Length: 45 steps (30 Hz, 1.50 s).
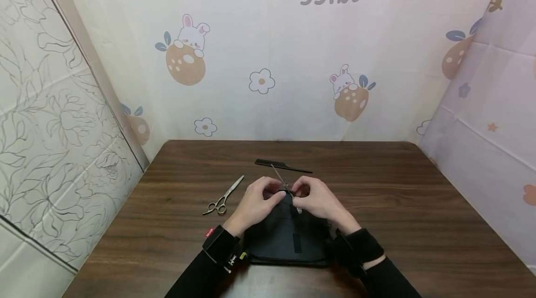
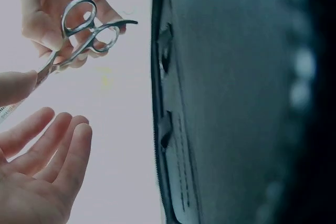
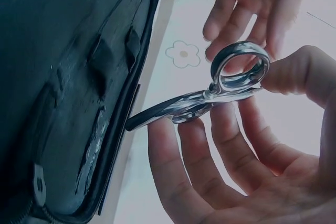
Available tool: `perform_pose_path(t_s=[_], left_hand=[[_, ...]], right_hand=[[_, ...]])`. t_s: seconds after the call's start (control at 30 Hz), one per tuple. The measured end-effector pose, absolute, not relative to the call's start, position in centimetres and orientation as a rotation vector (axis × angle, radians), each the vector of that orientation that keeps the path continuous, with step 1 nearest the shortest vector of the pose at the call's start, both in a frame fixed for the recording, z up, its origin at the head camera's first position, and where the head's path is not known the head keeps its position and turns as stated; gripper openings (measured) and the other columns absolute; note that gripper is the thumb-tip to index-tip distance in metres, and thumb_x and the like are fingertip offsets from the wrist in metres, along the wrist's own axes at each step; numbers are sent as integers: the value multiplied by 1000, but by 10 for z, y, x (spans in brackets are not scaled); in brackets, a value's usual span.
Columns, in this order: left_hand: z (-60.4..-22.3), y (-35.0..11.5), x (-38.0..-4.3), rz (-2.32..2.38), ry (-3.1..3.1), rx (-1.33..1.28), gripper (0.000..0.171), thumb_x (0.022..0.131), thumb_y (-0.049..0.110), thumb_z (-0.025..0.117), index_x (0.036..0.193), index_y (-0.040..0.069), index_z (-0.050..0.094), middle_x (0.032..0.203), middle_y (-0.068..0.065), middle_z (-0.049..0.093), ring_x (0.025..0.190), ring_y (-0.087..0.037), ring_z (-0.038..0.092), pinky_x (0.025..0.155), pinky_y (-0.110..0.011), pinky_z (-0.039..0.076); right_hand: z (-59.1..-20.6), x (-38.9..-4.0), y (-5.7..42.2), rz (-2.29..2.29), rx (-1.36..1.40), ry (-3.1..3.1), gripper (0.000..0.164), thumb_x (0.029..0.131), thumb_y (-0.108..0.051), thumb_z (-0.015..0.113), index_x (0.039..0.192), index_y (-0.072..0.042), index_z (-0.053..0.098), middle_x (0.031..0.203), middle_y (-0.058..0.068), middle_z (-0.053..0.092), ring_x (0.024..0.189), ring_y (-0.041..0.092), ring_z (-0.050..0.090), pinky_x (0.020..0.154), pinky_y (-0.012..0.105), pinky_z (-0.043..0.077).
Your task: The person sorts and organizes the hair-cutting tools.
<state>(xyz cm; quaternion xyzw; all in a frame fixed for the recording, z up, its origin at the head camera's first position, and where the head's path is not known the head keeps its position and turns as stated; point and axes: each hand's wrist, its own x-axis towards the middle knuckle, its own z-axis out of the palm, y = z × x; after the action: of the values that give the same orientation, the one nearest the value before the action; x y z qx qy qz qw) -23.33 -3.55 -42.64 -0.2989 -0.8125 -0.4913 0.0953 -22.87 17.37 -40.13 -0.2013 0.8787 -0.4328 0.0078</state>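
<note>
At the far end of the black case (image 1: pixel 272 237): scissors (image 1: pixel 278 174), tips pointing away. Left hand (image 1: pixel 257 200) pinches near the pivot, right hand (image 1: pixel 317 198) grips the handles. Looks like two-handed handling; next move likely needs one firm grip before the other releases.

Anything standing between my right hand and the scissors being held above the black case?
Nothing visible. The right hand touches the scissors directly: in the right wrist view its thumb meets a finger ring and fingers lie underneath. The left hand is toward the blades, not between them.
</note>
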Motion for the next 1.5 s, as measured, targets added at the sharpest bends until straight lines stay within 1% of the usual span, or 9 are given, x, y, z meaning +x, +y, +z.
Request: perform_pose_path(t_s=[0.33,0.47,0.6,0.73,0.83,0.9,1.0,1.13,1.5], left_hand=[[-423,-33,-232,-1614,-2311,-849,23,88,25,61,108,13,58,101,1,59,89,-10,54,77,-40,47],[-410,-32,-225,-1669,-2254,-853,20,87,15,61,104,5,59,98,-9,60,88,-18,56,76,-41,47],[-394,-32,-214,-1708,-2220,-850,18,87,8,60,102,-1,58,96,-15,60,87,-23,57,76,-36,47],[-391,-32,-211,-1775,-2195,-861,19,87,8,60,103,-2,58,96,-16,60,88,-24,57,75,-35,48],[-394,-31,-212,-1858,-2125,-888,20,87,6,59,104,-3,56,97,-18,59,89,-26,57,77,-40,47],[-401,-30,-215,-1908,-2071,-896,19,87,6,60,105,0,56,98,-18,59,90,-26,57,78,-42,47],[-403,-29,-216,-1969,-2016,-894,21,86,5,60,106,-2,55,100,-21,58,93,-27,56,80,-46,45],[-398,-28,-213,-2012,-1980,-875,25,85,3,60,106,-8,53,100,-25,57,94,-29,56,80,-49,45],[-396,-26,-208,-1953,-1914,-890,24,85,0,59,106,-8,52,97,-23,56,89,-29,56,76,-46,47]], right_hand=[[-402,-228,168,-1452,-688,2697,16,79,-14,62,94,-18,59,85,0,58,75,16,53,65,37,44],[-402,-228,166,-1481,-677,2679,16,80,-15,63,95,-19,59,87,1,58,77,16,53,68,39,43],[-402,-227,165,-1517,-655,2641,16,80,-16,65,96,-19,60,89,2,59,80,17,53,70,40,43],[-402,-227,165,-1558,-648,2591,17,81,-15,66,97,-16,61,92,4,59,83,19,53,72,40,43],[-396,-223,164,-1579,-654,2556,17,82,-13,66,98,-10,60,93,8,58,84,23,53,72,41,43],[-386,-217,161,-1589,-656,2534,18,82,-12,65,98,-7,60,93,10,58,85,26,53,71,40,43],[-374,-208,159,-1612,-658,2495,18,82,-10,63,99,-4,59,94,12,57,85,28,53,69,38,46],[-371,-205,158,-1661,-643,2436,20,83,-11,64,100,-3,58,94,14,58,86,29,53,69,38,48],[-372,-204,156,-1717,-657,2368,22,84,-12,64,103,-1,59,98,15,59,89,32,54,72,38,49]])
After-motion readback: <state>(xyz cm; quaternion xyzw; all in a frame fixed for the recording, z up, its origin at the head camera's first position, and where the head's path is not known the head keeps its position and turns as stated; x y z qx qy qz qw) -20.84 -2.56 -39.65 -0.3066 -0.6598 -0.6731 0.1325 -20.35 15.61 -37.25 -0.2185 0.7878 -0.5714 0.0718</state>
